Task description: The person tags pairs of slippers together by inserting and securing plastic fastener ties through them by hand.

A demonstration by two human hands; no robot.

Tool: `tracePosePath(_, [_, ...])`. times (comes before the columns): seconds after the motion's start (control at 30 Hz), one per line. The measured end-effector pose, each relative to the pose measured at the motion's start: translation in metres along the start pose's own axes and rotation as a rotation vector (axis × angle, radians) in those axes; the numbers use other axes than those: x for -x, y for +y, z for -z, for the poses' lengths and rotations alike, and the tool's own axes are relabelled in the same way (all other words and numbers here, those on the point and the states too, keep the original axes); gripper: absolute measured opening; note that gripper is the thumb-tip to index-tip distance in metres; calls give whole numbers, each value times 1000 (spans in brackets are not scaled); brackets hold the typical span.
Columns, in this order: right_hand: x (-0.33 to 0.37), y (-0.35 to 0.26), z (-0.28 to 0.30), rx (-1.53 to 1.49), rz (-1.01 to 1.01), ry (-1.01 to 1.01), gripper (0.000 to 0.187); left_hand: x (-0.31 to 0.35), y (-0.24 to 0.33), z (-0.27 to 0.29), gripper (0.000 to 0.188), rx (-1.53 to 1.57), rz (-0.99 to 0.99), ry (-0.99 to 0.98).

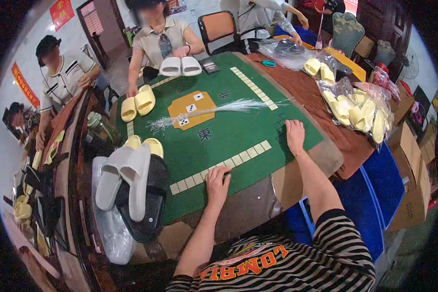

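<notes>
The left hand (pixel 217 182) is laid flat, fingers spread, gripping nothing, on the near row of tiles (pixel 222 166) close to the near edge of the green table (pixel 238 131). The right hand (pixel 295 135) is rested open, holding nothing, near the right edge. Bare felt is left beyond both sets of fingertips up to a bundle of white fibres (pixel 214 110). Left of the left fingers, one pair of grey slippers (pixel 122 178) is stacked on a black pair (pixel 151 207). Two rows of tiles and three yellow pairs are counted on the felt.
</notes>
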State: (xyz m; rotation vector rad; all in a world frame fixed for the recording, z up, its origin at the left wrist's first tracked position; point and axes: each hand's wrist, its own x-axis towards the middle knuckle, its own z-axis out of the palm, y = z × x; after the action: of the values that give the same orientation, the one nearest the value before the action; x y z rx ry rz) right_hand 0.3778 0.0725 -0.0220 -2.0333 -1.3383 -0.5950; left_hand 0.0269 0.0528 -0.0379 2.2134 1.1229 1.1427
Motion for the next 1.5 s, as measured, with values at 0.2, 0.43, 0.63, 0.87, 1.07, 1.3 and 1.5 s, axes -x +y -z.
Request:
tracePosePath(0.2, [6,-16,4,155,70,-115,26,3,-5,-1,17,63,-30,20])
tracePosePath(0.43, [8,-20,-3,331,69,-54,35,3,-6,0,17,49,-4,-11])
tracePosePath(0.63, [5,-7,-6,282,43,-137,30,-2,5,-4,17,59,-18,-15])
tracePosePath(0.87, [3,-18,-8,212,71,-127,30,-3,1,-4,16,89,18,-40])
tracePosePath(1.07, [5,11,-3,225,72,-173,30,1,7,-15,18,78,28,-101])
tracePosePath(1.3, [4,-1,-10,250,0,-277,35,6,0,-10,19,92,-8,-42])
tracePosePath(1.5, [9,17,-24,286,93,-151,33,4,2,-12,19,82,-13,-51])
